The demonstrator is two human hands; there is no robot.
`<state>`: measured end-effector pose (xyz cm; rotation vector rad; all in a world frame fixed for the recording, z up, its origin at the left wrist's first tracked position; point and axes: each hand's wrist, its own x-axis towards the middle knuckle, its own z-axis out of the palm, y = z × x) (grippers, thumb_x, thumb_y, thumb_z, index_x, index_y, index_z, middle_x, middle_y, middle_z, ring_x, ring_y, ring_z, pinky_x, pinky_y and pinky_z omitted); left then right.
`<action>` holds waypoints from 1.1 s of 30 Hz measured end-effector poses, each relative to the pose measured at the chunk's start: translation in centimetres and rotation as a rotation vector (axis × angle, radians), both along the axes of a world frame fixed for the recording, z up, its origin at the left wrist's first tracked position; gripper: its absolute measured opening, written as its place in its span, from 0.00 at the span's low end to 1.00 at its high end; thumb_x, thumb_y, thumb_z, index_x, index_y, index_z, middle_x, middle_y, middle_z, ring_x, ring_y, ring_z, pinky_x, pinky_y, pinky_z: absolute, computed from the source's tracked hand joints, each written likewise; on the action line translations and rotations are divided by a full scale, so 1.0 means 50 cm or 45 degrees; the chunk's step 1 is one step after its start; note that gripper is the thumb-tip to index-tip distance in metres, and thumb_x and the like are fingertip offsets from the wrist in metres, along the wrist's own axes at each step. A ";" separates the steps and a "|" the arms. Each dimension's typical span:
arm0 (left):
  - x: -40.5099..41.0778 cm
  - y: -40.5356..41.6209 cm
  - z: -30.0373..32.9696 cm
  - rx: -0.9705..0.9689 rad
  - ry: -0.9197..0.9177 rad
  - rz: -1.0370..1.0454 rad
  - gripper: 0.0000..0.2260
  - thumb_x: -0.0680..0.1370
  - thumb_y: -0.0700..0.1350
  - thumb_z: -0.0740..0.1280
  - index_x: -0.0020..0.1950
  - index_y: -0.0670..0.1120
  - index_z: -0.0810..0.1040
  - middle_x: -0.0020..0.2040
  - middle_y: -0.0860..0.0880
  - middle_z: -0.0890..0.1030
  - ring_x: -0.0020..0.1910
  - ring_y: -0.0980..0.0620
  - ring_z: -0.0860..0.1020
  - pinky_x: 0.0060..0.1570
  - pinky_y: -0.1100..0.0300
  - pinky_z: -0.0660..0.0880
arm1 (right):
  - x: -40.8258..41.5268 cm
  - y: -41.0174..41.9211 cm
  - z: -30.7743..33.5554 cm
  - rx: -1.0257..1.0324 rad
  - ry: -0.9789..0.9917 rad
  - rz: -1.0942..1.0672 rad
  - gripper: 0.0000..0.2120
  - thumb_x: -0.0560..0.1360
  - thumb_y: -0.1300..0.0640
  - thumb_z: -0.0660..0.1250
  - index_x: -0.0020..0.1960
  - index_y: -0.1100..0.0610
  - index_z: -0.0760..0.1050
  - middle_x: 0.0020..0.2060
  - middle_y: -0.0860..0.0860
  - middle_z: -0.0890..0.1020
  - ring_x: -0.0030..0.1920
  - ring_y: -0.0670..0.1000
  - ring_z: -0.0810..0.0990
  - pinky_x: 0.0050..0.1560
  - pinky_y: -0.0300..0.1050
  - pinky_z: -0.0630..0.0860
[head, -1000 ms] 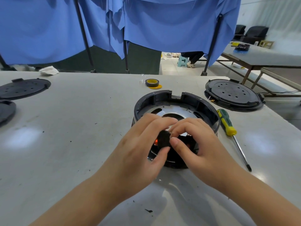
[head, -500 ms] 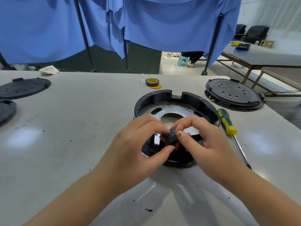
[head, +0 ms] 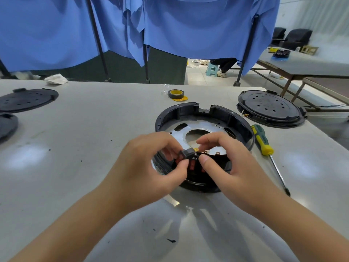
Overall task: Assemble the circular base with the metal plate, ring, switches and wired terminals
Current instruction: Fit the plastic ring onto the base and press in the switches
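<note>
The black circular base (head: 190, 111) stands on the white table, with a shiny metal plate (head: 196, 125) with a round hole inside it. Over its near rim, my left hand (head: 149, 167) and my right hand (head: 230, 163) together pinch a small black switch (head: 188, 153) with brass terminals. More switches with red faces (head: 191, 164) sit in the base's near wall below my fingers. My hands hide most of the near rim.
A green and yellow screwdriver (head: 263, 142) lies right of the base. A black perforated lid (head: 270, 108) sits at the back right, a tape roll (head: 176, 93) behind the base, and two black discs (head: 26, 100) at the far left.
Both hands have lifted the switch a little off the base's near wall and turned it. More of the metal plate and the red switch faces shows.
</note>
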<state>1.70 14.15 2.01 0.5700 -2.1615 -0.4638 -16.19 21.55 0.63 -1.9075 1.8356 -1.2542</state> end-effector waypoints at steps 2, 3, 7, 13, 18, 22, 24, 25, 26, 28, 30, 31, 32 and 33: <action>0.006 -0.008 0.002 0.106 -0.008 -0.031 0.04 0.69 0.45 0.73 0.39 0.49 0.79 0.33 0.57 0.79 0.35 0.57 0.79 0.39 0.74 0.69 | 0.000 -0.001 -0.005 -0.012 0.149 -0.029 0.14 0.72 0.48 0.62 0.58 0.43 0.72 0.47 0.35 0.77 0.55 0.39 0.72 0.59 0.36 0.65; 0.009 -0.011 0.002 0.163 -0.009 -0.047 0.05 0.68 0.45 0.74 0.38 0.50 0.79 0.33 0.56 0.80 0.34 0.56 0.79 0.39 0.75 0.69 | -0.001 -0.001 -0.007 -0.020 0.218 -0.036 0.16 0.73 0.49 0.62 0.60 0.43 0.72 0.48 0.35 0.76 0.55 0.38 0.72 0.59 0.34 0.64; 0.016 -0.025 -0.001 0.312 -0.023 -0.076 0.07 0.67 0.46 0.74 0.36 0.51 0.77 0.31 0.54 0.80 0.31 0.56 0.77 0.35 0.73 0.69 | -0.004 -0.002 -0.012 -0.032 0.312 -0.049 0.18 0.73 0.49 0.62 0.63 0.44 0.71 0.48 0.34 0.75 0.54 0.35 0.71 0.59 0.28 0.60; 0.015 -0.025 -0.010 0.318 -0.124 -0.077 0.08 0.67 0.47 0.73 0.34 0.50 0.75 0.30 0.54 0.79 0.30 0.58 0.76 0.31 0.70 0.68 | -0.006 -0.005 -0.014 -0.047 0.358 -0.054 0.17 0.73 0.49 0.62 0.62 0.44 0.71 0.48 0.34 0.74 0.54 0.35 0.70 0.58 0.29 0.60; 0.013 -0.029 -0.017 0.314 -0.151 -0.088 0.09 0.68 0.41 0.76 0.35 0.47 0.76 0.30 0.54 0.79 0.32 0.57 0.78 0.33 0.75 0.67 | -0.005 -0.005 -0.013 -0.078 0.391 -0.058 0.14 0.73 0.49 0.62 0.59 0.45 0.73 0.47 0.35 0.75 0.52 0.36 0.71 0.57 0.33 0.63; 0.009 -0.028 -0.020 0.311 -0.152 -0.061 0.08 0.68 0.44 0.76 0.35 0.48 0.77 0.30 0.57 0.78 0.32 0.58 0.77 0.33 0.75 0.67 | -0.004 -0.004 -0.012 -0.110 0.391 -0.063 0.13 0.73 0.51 0.63 0.58 0.46 0.74 0.47 0.37 0.76 0.50 0.37 0.71 0.56 0.34 0.65; 0.006 -0.027 -0.022 0.319 -0.143 -0.064 0.09 0.68 0.44 0.76 0.35 0.49 0.77 0.30 0.58 0.78 0.32 0.58 0.77 0.33 0.75 0.67 | -0.003 -0.005 -0.012 -0.118 0.393 -0.064 0.13 0.73 0.51 0.63 0.57 0.47 0.74 0.47 0.37 0.76 0.50 0.37 0.72 0.55 0.35 0.65; 0.006 -0.026 -0.022 0.314 -0.145 -0.065 0.09 0.68 0.45 0.76 0.35 0.49 0.77 0.30 0.58 0.78 0.32 0.58 0.77 0.33 0.75 0.67 | -0.003 -0.005 -0.012 -0.120 0.394 -0.064 0.13 0.73 0.51 0.63 0.57 0.47 0.75 0.46 0.37 0.76 0.50 0.37 0.72 0.55 0.35 0.65; 0.004 -0.025 -0.023 0.306 -0.148 -0.065 0.09 0.68 0.45 0.76 0.35 0.49 0.76 0.30 0.58 0.78 0.32 0.58 0.77 0.33 0.75 0.67 | -0.003 -0.005 -0.012 -0.122 0.395 -0.063 0.13 0.73 0.51 0.63 0.57 0.47 0.75 0.46 0.37 0.76 0.50 0.37 0.71 0.55 0.35 0.65; 0.004 -0.024 -0.024 0.294 -0.151 -0.062 0.09 0.68 0.45 0.76 0.35 0.49 0.77 0.30 0.59 0.78 0.31 0.58 0.77 0.33 0.75 0.67 | -0.003 -0.005 -0.012 -0.124 0.401 -0.061 0.12 0.73 0.51 0.63 0.57 0.47 0.75 0.46 0.37 0.76 0.50 0.36 0.71 0.55 0.34 0.65; 0.004 -0.024 -0.024 0.294 -0.149 -0.057 0.09 0.68 0.45 0.77 0.35 0.49 0.77 0.31 0.59 0.78 0.32 0.57 0.77 0.33 0.75 0.67 | -0.003 -0.004 -0.012 -0.123 0.405 -0.061 0.12 0.73 0.51 0.63 0.57 0.47 0.75 0.46 0.37 0.76 0.50 0.37 0.71 0.55 0.35 0.65; 0.004 -0.024 -0.025 0.295 -0.149 -0.053 0.09 0.68 0.45 0.77 0.35 0.49 0.77 0.31 0.58 0.78 0.32 0.57 0.77 0.33 0.75 0.67 | -0.003 -0.004 -0.012 -0.123 0.405 -0.062 0.12 0.73 0.51 0.63 0.56 0.47 0.75 0.47 0.37 0.76 0.50 0.37 0.72 0.55 0.35 0.65; 0.004 -0.024 -0.025 0.295 -0.151 -0.049 0.09 0.68 0.46 0.77 0.35 0.50 0.77 0.31 0.58 0.78 0.32 0.57 0.77 0.33 0.75 0.67 | -0.003 -0.004 -0.012 -0.123 0.406 -0.063 0.12 0.73 0.51 0.63 0.56 0.47 0.75 0.47 0.38 0.77 0.50 0.38 0.72 0.55 0.36 0.66; 0.005 -0.025 -0.025 0.296 -0.153 -0.043 0.09 0.68 0.46 0.77 0.35 0.50 0.77 0.31 0.58 0.78 0.32 0.57 0.77 0.33 0.75 0.67 | -0.003 -0.003 -0.012 -0.123 0.407 -0.063 0.12 0.73 0.51 0.63 0.56 0.47 0.75 0.47 0.38 0.77 0.50 0.38 0.72 0.55 0.37 0.66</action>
